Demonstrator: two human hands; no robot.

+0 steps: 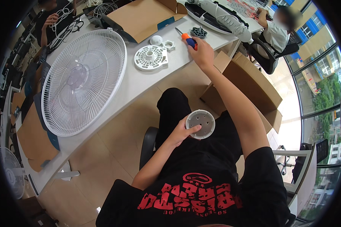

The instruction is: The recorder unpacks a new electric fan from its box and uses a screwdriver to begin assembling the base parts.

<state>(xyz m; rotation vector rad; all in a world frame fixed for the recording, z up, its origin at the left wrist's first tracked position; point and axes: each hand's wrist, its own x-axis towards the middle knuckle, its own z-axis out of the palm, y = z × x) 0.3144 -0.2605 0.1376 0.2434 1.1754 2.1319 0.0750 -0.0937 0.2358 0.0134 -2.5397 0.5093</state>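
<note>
Tall windows [322, 83] curve along the right side of a tiled room [117, 151]. Before them a worker [274, 36] sits at the far end of a long white table [180, 62]. Beside the table's near edge, on the floor, stands an open carton [250, 83]. Largest on the tabletop is a round wire grille [115, 72], tilted at the left, with a shallow cardboard tray [136, 20] behind it. A vented white plate [151, 56] lies just right of the grille.

Over the lap, the left hand [182, 133] is clamped on a round grey cup [204, 121], thumb pressed to its face, other fingers mostly hidden. Over the table edge, the right hand [201, 53] has its fingers closed round the blue end of a screwdriver [186, 36], shaft pointing away; whether it touches the tabletop I cannot tell. Just beyond lies a black knob [198, 32]. Smallest are a white cap [155, 40] and a ring [168, 45], near the plate.
</note>
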